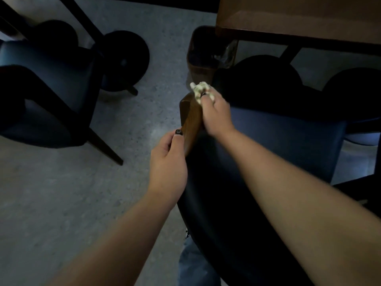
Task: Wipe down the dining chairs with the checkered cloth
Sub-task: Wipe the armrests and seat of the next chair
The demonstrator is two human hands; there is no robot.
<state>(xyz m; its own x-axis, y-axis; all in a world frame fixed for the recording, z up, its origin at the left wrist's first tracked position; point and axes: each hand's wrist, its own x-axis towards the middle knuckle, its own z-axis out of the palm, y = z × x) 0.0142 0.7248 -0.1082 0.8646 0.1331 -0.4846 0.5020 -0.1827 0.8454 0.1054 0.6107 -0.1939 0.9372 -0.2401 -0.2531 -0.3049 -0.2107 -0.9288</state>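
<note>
At frame centre, right hand (214,112) rubs bunched cloth (201,90) on chair (190,118) frame; left hand (168,162) grips it. Other chairs (51,79) likely remain.

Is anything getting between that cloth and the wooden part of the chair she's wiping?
Nothing visible does. The right hand grips the checkered cloth right at the top end of the chair's wooden edge, while the left hand holds that edge lower down, clear of the cloth. The exact contact point is blurred.
</note>
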